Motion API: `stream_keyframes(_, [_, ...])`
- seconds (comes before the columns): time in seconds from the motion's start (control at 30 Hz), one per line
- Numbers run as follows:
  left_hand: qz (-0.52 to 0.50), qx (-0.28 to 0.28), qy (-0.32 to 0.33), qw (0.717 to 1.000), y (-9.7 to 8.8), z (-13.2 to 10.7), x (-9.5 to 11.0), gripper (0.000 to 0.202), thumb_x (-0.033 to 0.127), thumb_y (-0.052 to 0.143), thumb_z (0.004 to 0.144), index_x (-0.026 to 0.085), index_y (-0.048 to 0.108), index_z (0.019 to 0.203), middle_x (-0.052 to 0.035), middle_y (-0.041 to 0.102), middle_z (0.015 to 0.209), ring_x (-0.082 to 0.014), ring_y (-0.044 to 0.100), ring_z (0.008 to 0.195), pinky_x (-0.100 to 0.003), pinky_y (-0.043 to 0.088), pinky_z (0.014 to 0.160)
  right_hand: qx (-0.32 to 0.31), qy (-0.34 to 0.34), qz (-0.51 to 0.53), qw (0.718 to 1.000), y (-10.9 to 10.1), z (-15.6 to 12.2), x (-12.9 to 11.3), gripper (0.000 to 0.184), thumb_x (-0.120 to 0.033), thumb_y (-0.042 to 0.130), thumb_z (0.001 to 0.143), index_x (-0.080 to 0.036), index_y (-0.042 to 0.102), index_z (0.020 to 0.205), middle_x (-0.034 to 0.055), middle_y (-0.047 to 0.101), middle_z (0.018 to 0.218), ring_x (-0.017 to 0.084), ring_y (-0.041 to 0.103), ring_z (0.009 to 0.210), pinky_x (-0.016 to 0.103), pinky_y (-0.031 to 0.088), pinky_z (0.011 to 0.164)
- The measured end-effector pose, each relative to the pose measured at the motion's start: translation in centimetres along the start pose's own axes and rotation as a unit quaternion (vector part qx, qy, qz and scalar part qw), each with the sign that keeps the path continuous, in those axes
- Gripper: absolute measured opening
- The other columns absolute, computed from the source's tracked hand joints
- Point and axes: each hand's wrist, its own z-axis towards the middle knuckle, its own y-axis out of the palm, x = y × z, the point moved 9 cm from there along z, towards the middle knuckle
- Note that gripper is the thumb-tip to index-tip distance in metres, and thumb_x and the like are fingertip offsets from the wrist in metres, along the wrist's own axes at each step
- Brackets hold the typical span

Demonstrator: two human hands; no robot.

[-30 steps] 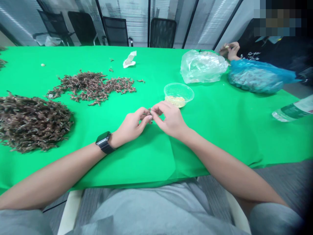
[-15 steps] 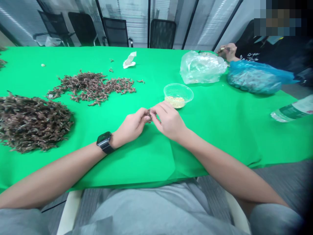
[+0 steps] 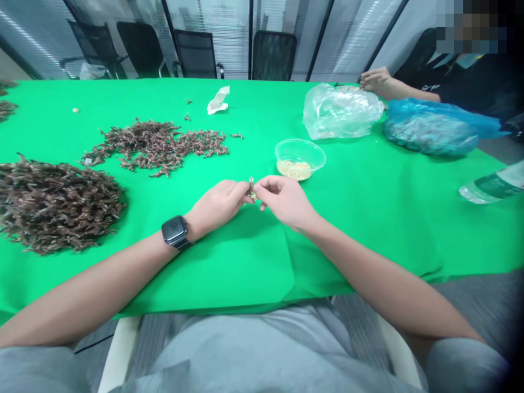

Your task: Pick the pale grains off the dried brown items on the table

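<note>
I have the left hand [image 3: 216, 204] pinching a small brown piece [image 3: 251, 188] over the table [image 3: 262, 273] — the right hand [image 3: 284, 202] has just eased open, staying just beside it — with the grain bowl [image 3: 301, 144] near, to the far right.

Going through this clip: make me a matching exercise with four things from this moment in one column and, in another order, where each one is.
Things
1. Black smartwatch
2. Clear plastic bowl
3. Blue plastic bag
4. Crumpled white paper

Places
A. Far side of the green tablecloth, beyond the loose brown scatter
B. Far right of the table, beside a clear plastic bag
C. On the left wrist
D. Just beyond the right hand, holding pale grains

Pairs: 1-C; 2-D; 3-B; 4-A
</note>
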Motion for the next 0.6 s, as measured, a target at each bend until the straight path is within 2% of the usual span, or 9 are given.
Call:
stream_keyframes(0.07, [0.018, -0.001, 0.015, 1.000, 0.0, 0.1, 0.2, 0.029, 0.035, 0.039, 0.107, 0.018, 0.060, 0.098, -0.0103, 0.073, 0.093, -0.0211, 0.068, 0.086, -0.033, 0.050, 0.083, -0.034, 0.062, 0.074, 0.995, 0.3, 0.2, 1.0, 0.037, -0.051, 0.079, 0.075, -0.017, 0.065, 0.073, 0.0007, 0.063, 0.071, 0.010, 0.053, 0.060, 0.026, 0.048, 0.057])
stream_keyframes(0.13, [0.016, 0.008, 0.013, 1.000, -0.3, 0.1, 0.3, 0.030, 0.036, 0.038, 0.107, 0.018, 0.060, 0.101, -0.0107, 0.073, 0.096, -0.0212, 0.068, 0.087, -0.032, 0.050, 0.082, -0.057, 0.095, 0.121, 0.987, 0.5, 0.2, 1.5, 0.042, -0.054, 0.084, 0.069, -0.017, 0.066, 0.071, 0.0005, 0.062, 0.070, 0.010, 0.053, 0.061, 0.025, 0.049, 0.056])
stream_keyframes(0.23, [-0.028, 0.019, -0.024, 0.999, -0.5, -0.1, 0.2, 0.033, 0.043, 0.038, 0.107, 0.017, 0.058, 0.107, -0.0104, 0.073, 0.100, -0.0207, 0.069, 0.089, -0.030, 0.050, 0.080, -0.062, 0.080, 0.124, 0.987, 0.2, 0.4, 1.2, 0.041, -0.052, 0.086, 0.068, -0.017, 0.067, 0.073, 0.0009, 0.064, 0.073, 0.010, 0.054, 0.062, 0.025, 0.049, 0.057])
stream_keyframes(0.43, [-0.152, 0.001, -0.110, 0.982, 0.2, -0.7, -0.6, 0.033, 0.048, 0.039, 0.106, 0.019, 0.056, 0.108, -0.0063, 0.074, 0.100, -0.0170, 0.071, 0.086, -0.026, 0.050, 0.075, -0.004, -0.071, -0.024, 0.997, -0.9, 0.3, -1.5, 0.024, -0.040, 0.075, 0.084, -0.017, 0.070, 0.079, 0.0023, 0.069, 0.077, 0.013, 0.059, 0.067, 0.027, 0.048, 0.062])
stream_keyframes(0.5, [-0.175, 0.002, -0.123, 0.977, 0.2, -0.7, -0.6, 0.033, 0.048, 0.040, 0.106, 0.020, 0.057, 0.106, -0.0058, 0.075, 0.098, -0.0166, 0.071, 0.085, -0.025, 0.050, 0.074, 0.015, -0.129, -0.068, 0.989, -1.1, 0.0, -2.5, 0.018, -0.036, 0.070, 0.088, -0.019, 0.070, 0.082, 0.0030, 0.070, 0.080, 0.015, 0.062, 0.074, 0.028, 0.049, 0.066])
stream_keyframes(0.6, [-0.191, 0.008, -0.133, 0.973, 0.0, -0.5, -0.4, 0.036, 0.050, 0.039, 0.105, 0.020, 0.056, 0.102, -0.0047, 0.075, 0.091, -0.0154, 0.070, 0.078, -0.024, 0.049, 0.071, 0.020, -0.227, -0.147, 0.963, -0.9, -0.8, -4.0, 0.013, -0.029, 0.064, 0.092, -0.020, 0.068, 0.084, 0.0037, 0.069, 0.084, 0.016, 0.061, 0.077, 0.029, 0.049, 0.069])
